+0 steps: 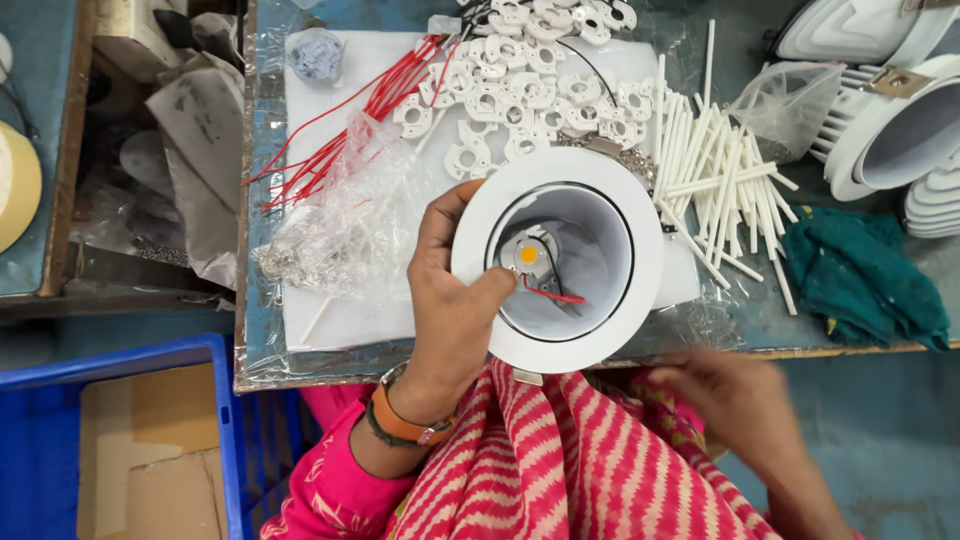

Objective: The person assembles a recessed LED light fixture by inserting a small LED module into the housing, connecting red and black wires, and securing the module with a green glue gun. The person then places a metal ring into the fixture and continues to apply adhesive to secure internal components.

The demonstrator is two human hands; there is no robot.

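Left hand point(450, 300) gripped the white lamp housing point(557, 258) by its rim at the table's point(262, 350) near edge, fingers closed on it. Looked light, rigid, smooth; inner chip and red wire point(553, 296) fragile. Right hand point(735, 400) blurred, fingers unclear.

The lamp point(557, 260) sits at the bench's point(255, 330) near edge, with the left hand point(450, 300) gripping its rim. To the lamp's left, a crumpled plastic bag point(340, 225) and red wires point(350, 120) block the way. White rings point(530, 80) crowd the space behind it, and white tubes point(715, 180) lie just beside it on the right. Farther right, a green cloth point(865, 275) and stacked housings point(900, 120) fill the corner. The right hand point(735, 395) hangs below the bench edge, over open floor.
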